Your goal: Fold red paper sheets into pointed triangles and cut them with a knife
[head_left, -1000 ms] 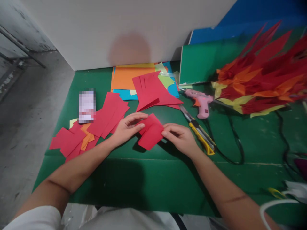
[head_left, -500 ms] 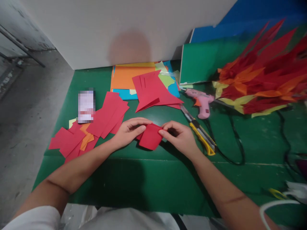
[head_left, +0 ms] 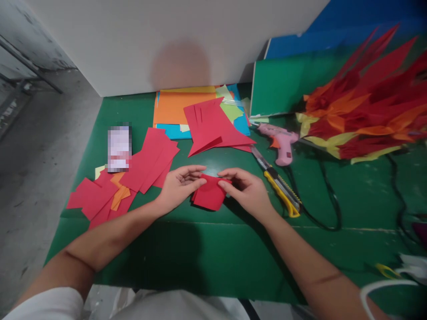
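Between my hands is a small folded piece of red paper [head_left: 211, 194], its layers showing at the left edge. My left hand [head_left: 180, 184] grips its upper left corner, thumb on top and fingers behind. On the upper right corner, my right hand [head_left: 247, 189] pinches it the same way. Red paper strips [head_left: 151, 160] lie to the left of my left hand. Beyond the hands rests a larger red paper sheet [head_left: 210, 124] with slits cut in it. A yellow utility knife [head_left: 280, 189] lies just right of my right hand, blade pointing away.
A pink glue gun [head_left: 282, 140] with a black cord lies behind the knife. Red, orange and yellow paper flames [head_left: 363, 106] stand at the right. A phone [head_left: 119, 149] lies at the left. Orange sheets [head_left: 173, 106] are stacked against a white board [head_left: 133, 44].
The folded red paper has turned slightly and lies flatter, its top edge now lower. My left fingers have spread a little from its top edge. Things on the table stay in place.
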`<state>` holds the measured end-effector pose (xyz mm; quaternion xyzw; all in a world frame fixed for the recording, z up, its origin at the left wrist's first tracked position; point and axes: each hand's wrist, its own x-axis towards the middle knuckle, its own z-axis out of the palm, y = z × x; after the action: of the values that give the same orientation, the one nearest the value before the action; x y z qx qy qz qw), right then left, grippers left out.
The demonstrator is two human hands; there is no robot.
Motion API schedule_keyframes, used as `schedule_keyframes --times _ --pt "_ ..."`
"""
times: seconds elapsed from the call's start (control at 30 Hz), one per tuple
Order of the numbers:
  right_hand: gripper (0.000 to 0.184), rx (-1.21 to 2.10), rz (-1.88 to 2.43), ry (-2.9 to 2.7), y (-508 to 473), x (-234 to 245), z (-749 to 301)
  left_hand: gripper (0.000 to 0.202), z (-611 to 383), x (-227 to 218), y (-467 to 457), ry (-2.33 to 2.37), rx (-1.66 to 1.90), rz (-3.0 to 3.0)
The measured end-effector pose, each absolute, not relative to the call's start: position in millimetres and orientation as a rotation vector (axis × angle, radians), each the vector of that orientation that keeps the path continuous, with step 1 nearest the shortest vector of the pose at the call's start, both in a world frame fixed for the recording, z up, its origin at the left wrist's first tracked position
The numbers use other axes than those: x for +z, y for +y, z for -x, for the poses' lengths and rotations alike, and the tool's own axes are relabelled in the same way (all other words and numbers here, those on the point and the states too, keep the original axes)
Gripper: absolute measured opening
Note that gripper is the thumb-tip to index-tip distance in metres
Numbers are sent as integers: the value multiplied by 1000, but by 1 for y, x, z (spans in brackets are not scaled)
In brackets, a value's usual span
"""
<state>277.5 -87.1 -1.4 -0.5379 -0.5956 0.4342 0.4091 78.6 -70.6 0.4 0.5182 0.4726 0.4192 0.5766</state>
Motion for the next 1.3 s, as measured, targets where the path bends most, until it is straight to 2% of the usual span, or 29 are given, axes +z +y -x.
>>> schedule_keyframes --times 0.6,1.3 --pt "18 998 1370 -1584 -88 7 -275 33 -79 4 -70 1098 906 -1039" --pt "20 948 1376 -1630 -88 6 -274 31 -82 4 -70 1111 939 -998"
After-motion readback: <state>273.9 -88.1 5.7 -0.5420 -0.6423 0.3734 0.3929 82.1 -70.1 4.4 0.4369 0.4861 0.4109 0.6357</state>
